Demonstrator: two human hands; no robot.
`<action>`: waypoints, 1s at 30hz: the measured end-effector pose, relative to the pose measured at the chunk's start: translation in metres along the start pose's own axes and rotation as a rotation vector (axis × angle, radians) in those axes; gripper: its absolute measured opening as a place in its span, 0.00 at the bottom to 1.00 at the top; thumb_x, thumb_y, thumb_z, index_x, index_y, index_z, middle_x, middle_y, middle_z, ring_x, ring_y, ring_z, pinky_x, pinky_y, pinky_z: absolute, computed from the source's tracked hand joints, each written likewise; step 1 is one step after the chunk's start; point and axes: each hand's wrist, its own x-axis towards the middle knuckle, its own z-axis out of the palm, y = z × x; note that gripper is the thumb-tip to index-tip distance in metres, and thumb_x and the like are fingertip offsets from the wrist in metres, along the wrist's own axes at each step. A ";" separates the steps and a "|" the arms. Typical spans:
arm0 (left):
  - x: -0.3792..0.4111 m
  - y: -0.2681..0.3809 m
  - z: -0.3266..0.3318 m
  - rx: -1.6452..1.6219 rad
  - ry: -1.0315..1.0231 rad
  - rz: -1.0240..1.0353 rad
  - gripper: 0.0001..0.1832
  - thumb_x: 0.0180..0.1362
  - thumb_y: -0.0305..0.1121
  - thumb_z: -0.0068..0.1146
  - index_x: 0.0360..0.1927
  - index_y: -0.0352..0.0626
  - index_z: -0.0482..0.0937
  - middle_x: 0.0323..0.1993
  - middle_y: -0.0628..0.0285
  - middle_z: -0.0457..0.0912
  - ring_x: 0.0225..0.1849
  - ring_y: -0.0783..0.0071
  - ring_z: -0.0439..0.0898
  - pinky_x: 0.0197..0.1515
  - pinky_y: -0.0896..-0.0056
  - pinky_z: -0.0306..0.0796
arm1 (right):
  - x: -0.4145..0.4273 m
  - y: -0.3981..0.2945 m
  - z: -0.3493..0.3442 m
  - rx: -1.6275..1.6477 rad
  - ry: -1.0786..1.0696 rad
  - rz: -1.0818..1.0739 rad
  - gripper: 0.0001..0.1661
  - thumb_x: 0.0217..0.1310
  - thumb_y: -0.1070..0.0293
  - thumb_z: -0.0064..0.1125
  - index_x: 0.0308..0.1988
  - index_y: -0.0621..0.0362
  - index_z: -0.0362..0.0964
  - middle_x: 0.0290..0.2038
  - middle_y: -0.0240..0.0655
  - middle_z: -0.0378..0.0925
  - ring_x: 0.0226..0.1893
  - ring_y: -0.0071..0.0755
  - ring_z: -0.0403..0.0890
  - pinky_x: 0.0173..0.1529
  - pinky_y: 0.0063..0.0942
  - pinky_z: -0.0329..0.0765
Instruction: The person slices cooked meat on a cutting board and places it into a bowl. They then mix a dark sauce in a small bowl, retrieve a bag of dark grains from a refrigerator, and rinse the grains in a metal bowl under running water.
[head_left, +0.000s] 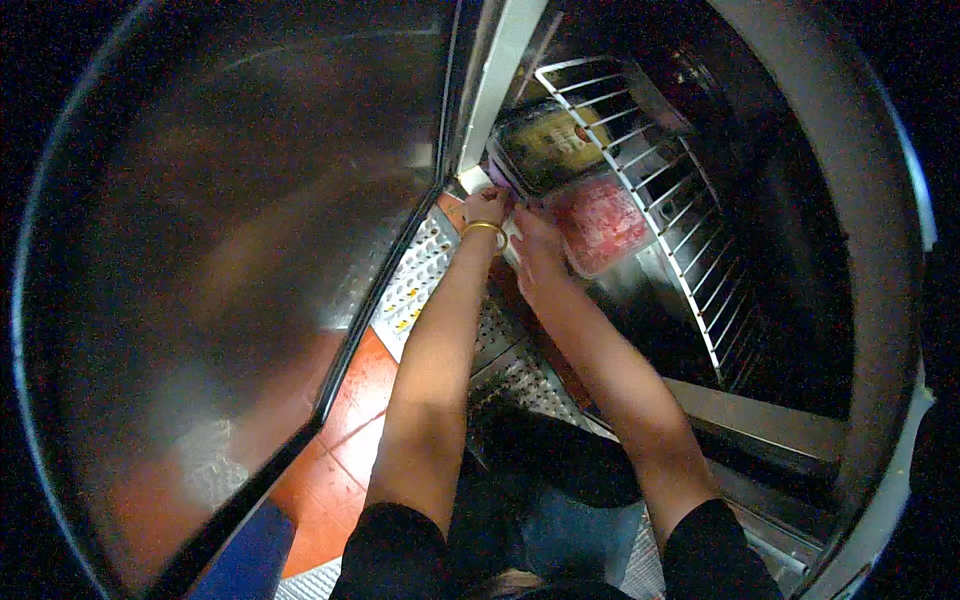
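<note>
Both arms reach into the low opening of a refrigerator-like cabinet. My left hand (486, 207), with a gold-coloured bangle (484, 226) at its wrist, is at the opening's front edge, fingers curled. Close beside it is my right hand (538, 238), turned on edge and slightly blurred. Whatever lies between the fingers is too dark and small to make out. Just beyond the hands stands a clear-lidded container (555, 146) with yellowish-green contents. Beside my right hand, a second clear container (600, 217) holds frosty red-pink contents.
A white wire shelf (641, 199) spans the cabinet above the containers. The metal door (247, 247), edged by a black gasket (367, 300), stands open on the left. Below are orange floor tiles (352, 420) and a perforated metal sheet (416, 262). Something blue (251, 555) shows at bottom left.
</note>
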 end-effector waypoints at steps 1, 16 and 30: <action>0.009 0.002 0.004 -0.207 -0.003 0.004 0.14 0.46 0.38 0.70 0.31 0.39 0.85 0.24 0.60 0.84 0.23 0.71 0.81 0.26 0.69 0.75 | 0.002 -0.003 0.007 0.055 0.004 0.002 0.15 0.63 0.61 0.55 0.49 0.51 0.71 0.44 0.28 0.77 0.44 0.28 0.75 0.42 0.29 0.71; -0.059 0.021 -0.071 -0.667 0.007 0.008 0.11 0.49 0.20 0.60 0.18 0.45 0.72 0.17 0.66 0.75 0.19 0.78 0.72 0.23 0.74 0.67 | 0.097 0.070 0.032 0.545 -0.013 0.080 0.09 0.63 0.67 0.49 0.37 0.60 0.73 0.35 0.37 0.78 0.35 0.36 0.79 0.35 0.33 0.78; -0.136 -0.045 -0.153 -0.641 0.150 -0.136 0.12 0.54 0.26 0.58 0.22 0.53 0.67 0.25 0.75 0.71 0.29 0.83 0.72 0.33 0.72 0.76 | 0.138 0.107 0.016 0.705 -0.128 0.084 0.12 0.59 0.60 0.53 0.37 0.56 0.75 0.35 0.35 0.79 0.36 0.40 0.81 0.39 0.40 0.78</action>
